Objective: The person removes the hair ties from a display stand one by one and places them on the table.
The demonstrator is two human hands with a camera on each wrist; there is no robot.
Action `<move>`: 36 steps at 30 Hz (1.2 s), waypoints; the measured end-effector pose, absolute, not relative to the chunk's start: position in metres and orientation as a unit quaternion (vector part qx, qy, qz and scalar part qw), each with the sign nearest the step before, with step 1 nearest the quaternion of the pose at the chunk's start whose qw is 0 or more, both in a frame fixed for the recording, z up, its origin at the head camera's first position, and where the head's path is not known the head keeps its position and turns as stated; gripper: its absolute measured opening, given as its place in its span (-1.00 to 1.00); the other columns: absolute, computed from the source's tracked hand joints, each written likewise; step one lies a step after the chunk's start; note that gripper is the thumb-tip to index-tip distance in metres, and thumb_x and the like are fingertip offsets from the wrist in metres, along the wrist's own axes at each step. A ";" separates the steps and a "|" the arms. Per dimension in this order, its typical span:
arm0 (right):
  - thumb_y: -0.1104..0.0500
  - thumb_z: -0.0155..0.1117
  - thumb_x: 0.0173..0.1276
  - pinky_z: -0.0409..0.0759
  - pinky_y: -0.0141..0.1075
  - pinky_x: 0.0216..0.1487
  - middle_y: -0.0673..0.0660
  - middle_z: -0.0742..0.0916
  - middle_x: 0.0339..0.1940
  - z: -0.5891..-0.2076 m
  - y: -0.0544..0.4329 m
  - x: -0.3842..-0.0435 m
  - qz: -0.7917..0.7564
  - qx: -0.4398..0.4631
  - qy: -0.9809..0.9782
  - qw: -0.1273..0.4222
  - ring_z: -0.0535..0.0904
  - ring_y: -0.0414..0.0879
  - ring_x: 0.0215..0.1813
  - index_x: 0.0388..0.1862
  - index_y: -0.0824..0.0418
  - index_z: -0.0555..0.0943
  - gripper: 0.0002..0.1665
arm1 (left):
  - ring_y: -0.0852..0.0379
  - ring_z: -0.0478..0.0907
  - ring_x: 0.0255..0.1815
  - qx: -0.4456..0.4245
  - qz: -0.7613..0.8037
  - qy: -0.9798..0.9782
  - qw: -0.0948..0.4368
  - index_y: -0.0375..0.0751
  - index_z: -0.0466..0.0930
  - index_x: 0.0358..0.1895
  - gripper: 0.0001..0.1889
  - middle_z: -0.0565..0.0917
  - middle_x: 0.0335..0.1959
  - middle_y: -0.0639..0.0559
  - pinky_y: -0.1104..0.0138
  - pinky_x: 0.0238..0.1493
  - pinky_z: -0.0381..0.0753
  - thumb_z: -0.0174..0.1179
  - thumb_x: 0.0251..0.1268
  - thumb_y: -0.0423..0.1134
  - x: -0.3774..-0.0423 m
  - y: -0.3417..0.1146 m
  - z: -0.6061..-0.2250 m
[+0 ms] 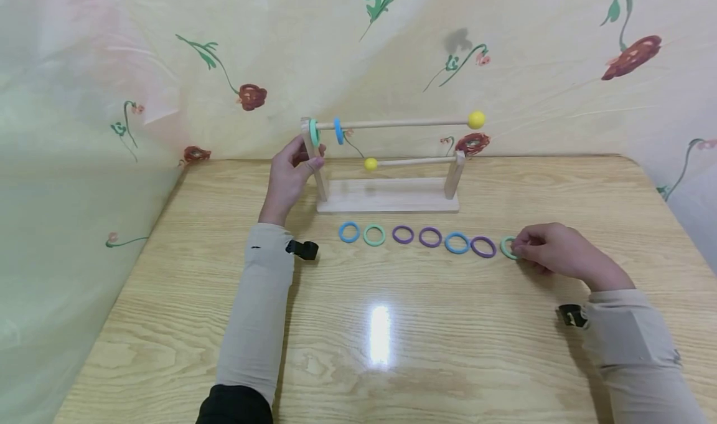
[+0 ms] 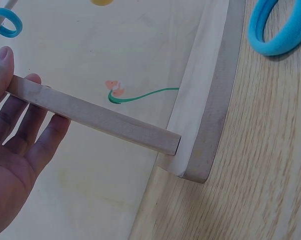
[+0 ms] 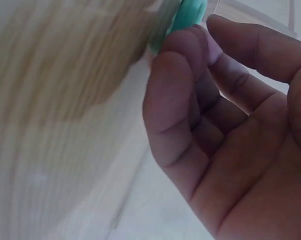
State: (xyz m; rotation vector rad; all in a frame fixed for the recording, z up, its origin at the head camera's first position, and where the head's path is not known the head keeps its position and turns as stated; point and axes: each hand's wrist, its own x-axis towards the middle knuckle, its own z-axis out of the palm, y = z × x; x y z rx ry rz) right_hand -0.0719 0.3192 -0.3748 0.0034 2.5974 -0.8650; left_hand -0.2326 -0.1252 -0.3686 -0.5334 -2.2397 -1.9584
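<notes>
My left hand (image 1: 288,178) grips the left upright post (image 2: 95,112) of a wooden ring stand, thumb on one side and fingers behind. From this post a long upper rod (image 1: 400,124) runs right to a yellow ball (image 1: 476,120). On that rod hang a green ring (image 1: 315,133) near the post and a blue ring (image 1: 338,131) just right of it. My right hand (image 1: 554,253) pinches the right edge of a green hair ring (image 1: 506,248) at table level. The right wrist view shows this green ring (image 3: 189,14) at the fingertips, partly hidden by them.
Left of the right hand, a row of several rings lies before the stand's base (image 1: 392,205), including a blue ring (image 1: 349,232) and a purple ring (image 1: 483,247). A shorter lower rod (image 1: 417,162) ends in a yellow ball (image 1: 371,164). Flowered cloth (image 1: 336,56) hangs behind.
</notes>
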 end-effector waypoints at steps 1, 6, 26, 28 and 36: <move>0.18 0.20 0.53 0.52 -0.27 -0.50 0.03 0.58 -0.50 -0.375 0.318 -0.072 -0.311 0.001 0.930 0.198 0.52 -0.07 -0.44 -0.07 0.35 0.64 -0.78 | 0.01 0.56 0.02 -0.175 -0.647 -0.740 0.060 -0.29 0.58 0.21 -0.67 0.64 0.06 -0.29 0.19 0.12 0.58 0.22 0.43 -0.42 -0.232 -0.125 -0.368; 0.21 0.19 0.52 0.56 -0.25 -0.49 0.05 0.59 -0.48 -0.374 0.314 -0.075 -0.322 -0.004 0.926 0.195 0.53 -0.06 -0.44 -0.01 0.39 0.63 -0.75 | 0.01 0.55 0.02 -0.174 -0.651 -0.737 0.060 -0.31 0.57 0.22 -0.67 0.64 0.06 -0.30 0.20 0.12 0.58 0.23 0.43 -0.41 -0.233 -0.125 -0.368; 0.25 0.09 0.55 0.46 -0.27 -0.56 0.06 0.56 -0.60 -0.358 0.299 -0.093 -0.317 -0.036 0.932 0.172 0.47 -0.07 -0.55 0.09 0.40 0.58 -0.72 | 0.01 0.56 0.02 -0.175 -0.654 -0.733 0.062 -0.28 0.58 0.20 -0.67 0.64 0.06 -0.28 0.20 0.11 0.59 0.25 0.42 -0.37 -0.237 -0.125 -0.365; 0.23 0.08 0.58 0.46 -0.27 -0.55 0.07 0.56 -0.60 -0.352 0.294 -0.096 -0.328 -0.039 0.931 0.159 0.47 -0.07 -0.55 0.08 0.39 0.58 -0.72 | 0.01 0.56 0.03 -0.172 -0.654 -0.734 0.060 -0.29 0.59 0.20 -0.67 0.64 0.06 -0.26 0.20 0.12 0.59 0.25 0.42 -0.37 -0.237 -0.125 -0.365; 0.23 0.07 0.58 0.61 -0.24 -0.42 0.17 0.62 -0.44 -0.329 0.256 -0.112 -0.385 -0.060 0.915 0.105 0.56 -0.04 -0.44 0.07 0.38 0.60 -0.72 | 0.01 0.56 0.02 -0.159 -0.658 -0.734 0.048 -0.29 0.59 0.20 -0.66 0.65 0.04 -0.22 0.21 0.12 0.59 0.27 0.40 -0.39 -0.236 -0.124 -0.368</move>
